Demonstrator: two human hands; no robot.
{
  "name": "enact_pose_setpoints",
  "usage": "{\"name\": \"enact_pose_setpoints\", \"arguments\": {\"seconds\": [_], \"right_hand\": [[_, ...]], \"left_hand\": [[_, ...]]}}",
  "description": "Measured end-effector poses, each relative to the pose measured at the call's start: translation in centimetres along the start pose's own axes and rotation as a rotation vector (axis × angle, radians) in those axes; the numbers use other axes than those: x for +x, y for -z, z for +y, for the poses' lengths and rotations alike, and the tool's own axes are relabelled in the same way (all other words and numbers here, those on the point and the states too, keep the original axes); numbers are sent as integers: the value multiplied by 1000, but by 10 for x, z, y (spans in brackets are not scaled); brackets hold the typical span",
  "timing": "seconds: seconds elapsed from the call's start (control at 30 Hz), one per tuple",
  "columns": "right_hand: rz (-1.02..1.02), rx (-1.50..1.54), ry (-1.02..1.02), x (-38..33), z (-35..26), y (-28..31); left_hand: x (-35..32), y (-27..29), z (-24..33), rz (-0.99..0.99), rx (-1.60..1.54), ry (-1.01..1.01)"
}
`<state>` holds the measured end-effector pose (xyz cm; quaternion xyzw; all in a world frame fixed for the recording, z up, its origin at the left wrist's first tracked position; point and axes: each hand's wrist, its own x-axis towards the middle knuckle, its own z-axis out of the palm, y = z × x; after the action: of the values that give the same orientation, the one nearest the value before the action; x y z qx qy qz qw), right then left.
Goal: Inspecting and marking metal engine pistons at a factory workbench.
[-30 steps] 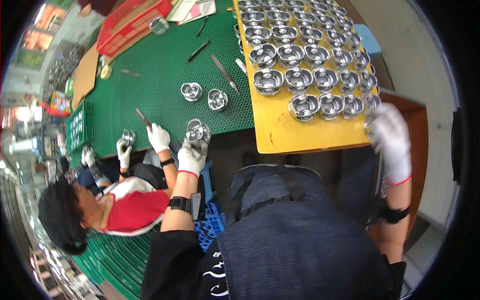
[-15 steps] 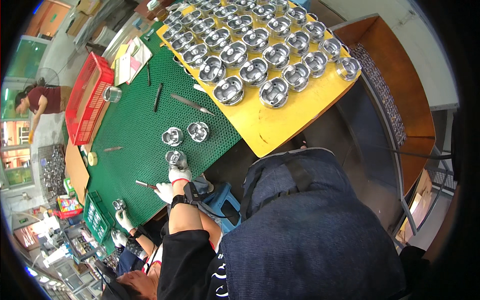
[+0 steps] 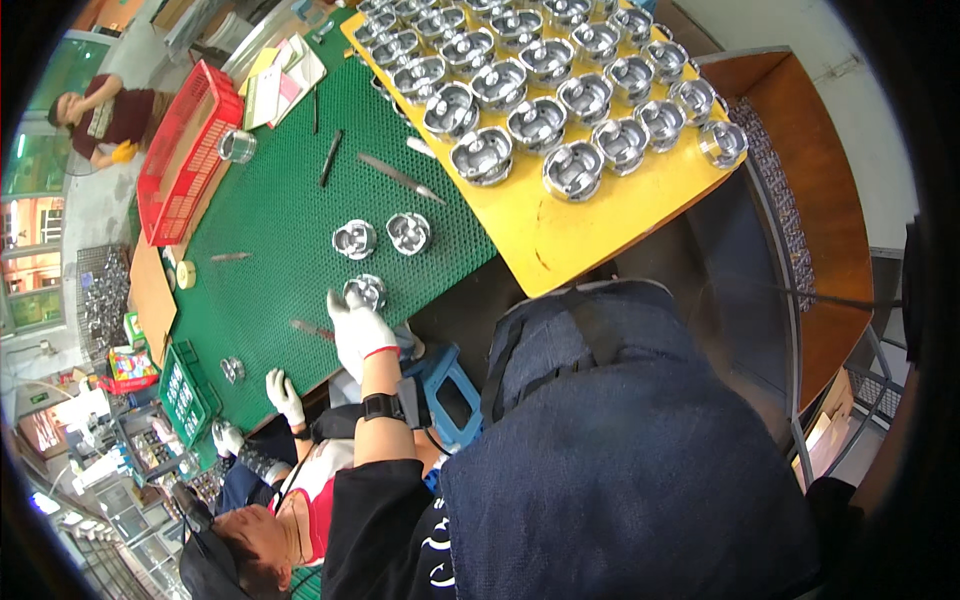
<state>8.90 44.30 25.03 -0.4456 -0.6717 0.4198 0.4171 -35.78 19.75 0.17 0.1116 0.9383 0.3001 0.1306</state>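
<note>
Head view | shiny, round, hollow metal piston (image 3: 371, 289) at the dimpled green mat's (image 3: 280, 200) near edge, just beyond my white-gloved left hand (image 3: 360, 332) | fingertips (image 3: 335, 302) beside its rim; whether they pinch it, I cannot tell | smooth yellow board (image 3: 540, 240) bears rowed pistons (image 3: 536, 125) | slatted red plastic basket (image 3: 162, 215) holds something brown (image 3: 190, 132)

A shiny silver metal piston (image 3: 371, 288), round, its hollow side showing, partly hidden at its lower left, sits near the edge of the green mesh mat (image 3: 285, 195), near two similar pistons (image 3: 409, 233)
</note>
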Motion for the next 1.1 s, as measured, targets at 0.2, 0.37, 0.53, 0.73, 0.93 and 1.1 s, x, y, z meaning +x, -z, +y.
{"name": "enact_pose_setpoints", "arguments": {"seconds": [0.2,0.37,0.53,0.73,0.93,1.1], "right_hand": [[-54,54,104,34,4,16],[-49,83,120,45,18,42],[-52,99,70,38,30,71],[-77,105,149,60,26,102],[-220,183,248,102,23,75],[-455,398,-13,71,40,16]], "left_hand": [[-54,-32,73,-180,-633,-584],[-102,-64,159,-541,-365,-816],[-115,-111,201,-442,82,-1086],[-114,-109,189,-645,-429,-523],[-183,-12,227,-696,-1587,-129],[-209,2,213,-1175,-1806,505]]}}
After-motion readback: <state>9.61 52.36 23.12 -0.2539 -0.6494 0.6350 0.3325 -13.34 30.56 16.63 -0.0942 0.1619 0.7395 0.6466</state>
